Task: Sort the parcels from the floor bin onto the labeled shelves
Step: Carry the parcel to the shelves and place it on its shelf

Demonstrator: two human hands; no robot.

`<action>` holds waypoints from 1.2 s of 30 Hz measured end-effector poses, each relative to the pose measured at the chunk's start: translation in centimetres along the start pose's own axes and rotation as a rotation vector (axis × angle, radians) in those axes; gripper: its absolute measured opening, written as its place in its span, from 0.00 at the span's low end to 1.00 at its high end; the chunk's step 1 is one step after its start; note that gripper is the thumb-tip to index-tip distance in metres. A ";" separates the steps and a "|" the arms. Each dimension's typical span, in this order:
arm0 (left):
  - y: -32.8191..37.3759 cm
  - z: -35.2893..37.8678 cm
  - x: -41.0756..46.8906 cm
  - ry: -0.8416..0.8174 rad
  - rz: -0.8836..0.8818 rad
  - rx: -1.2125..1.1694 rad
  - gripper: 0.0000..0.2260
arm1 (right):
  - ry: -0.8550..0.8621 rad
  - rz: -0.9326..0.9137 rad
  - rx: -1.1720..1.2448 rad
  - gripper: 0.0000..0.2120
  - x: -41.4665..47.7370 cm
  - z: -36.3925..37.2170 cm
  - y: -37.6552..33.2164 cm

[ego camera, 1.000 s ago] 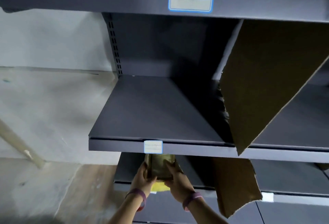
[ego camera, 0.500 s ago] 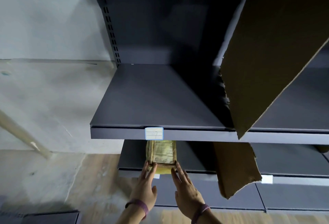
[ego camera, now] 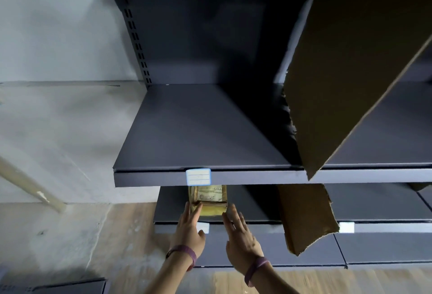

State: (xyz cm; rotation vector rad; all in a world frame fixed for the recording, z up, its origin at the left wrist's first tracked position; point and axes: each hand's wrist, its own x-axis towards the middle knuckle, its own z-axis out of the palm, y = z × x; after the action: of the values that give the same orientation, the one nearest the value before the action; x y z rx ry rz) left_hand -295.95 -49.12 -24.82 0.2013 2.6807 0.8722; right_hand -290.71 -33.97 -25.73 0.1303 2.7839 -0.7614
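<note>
A torn cardboard sheet (ego camera: pixel 350 71) stands tilted on the right; a pale pole (ego camera: pixel 28 183) slants against the grey wall (ego camera: pixel 58 36) on the left.

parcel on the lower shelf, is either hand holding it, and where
Nothing is held. The parcel lies on the shelf; the left hand touches its front left corner with straight fingers; the right hand is open beside its front right corner.

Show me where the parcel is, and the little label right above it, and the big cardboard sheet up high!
parcel (ego camera: pixel 208 200): head view, on its printed top face.
label (ego camera: pixel 198 176): head view, middle of the sticker.
cardboard sheet (ego camera: pixel 350 71): head view, its flat brown face.
</note>
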 end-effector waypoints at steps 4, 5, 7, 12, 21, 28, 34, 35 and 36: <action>1.3 1.7 -3.5 -0.046 0.000 -0.035 0.32 | -0.112 0.097 0.125 0.36 -4.0 -0.6 0.7; 1.9 2.4 -4.5 -0.094 0.002 -0.020 0.32 | -0.154 0.128 0.160 0.35 -5.2 -0.8 1.0; 3.7 4.0 -6.7 -0.173 0.016 0.031 0.32 | -0.189 0.191 0.209 0.34 -7.7 -1.3 2.2; 11.5 8.6 -11.5 -0.261 0.133 0.084 0.31 | -0.117 0.338 0.333 0.34 -15.0 -3.6 7.5; 31.7 21.3 -20.1 -0.508 0.338 0.001 0.26 | 0.308 0.551 0.410 0.32 -32.0 -12.0 25.2; 49.6 29.5 -27.3 -0.595 0.617 -0.097 0.25 | 0.730 0.705 0.452 0.30 -45.1 -21.3 36.3; 59.7 34.8 -30.9 -0.687 0.805 -0.129 0.24 | 0.938 0.832 0.530 0.29 -52.1 -26.2 43.2; 61.2 35.7 -31.0 -0.702 0.822 -0.137 0.24 | 0.963 0.855 0.539 0.29 -52.8 -26.9 44.3; 62.8 36.7 -31.0 -0.715 0.838 -0.146 0.24 | 0.988 0.875 0.544 0.30 -53.4 -27.7 45.5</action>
State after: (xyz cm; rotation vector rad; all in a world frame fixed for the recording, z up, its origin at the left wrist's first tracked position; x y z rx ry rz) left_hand -252.18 14.43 -7.86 1.3695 1.8093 0.9457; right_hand -238.32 18.18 -10.81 2.1265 2.6102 -1.3692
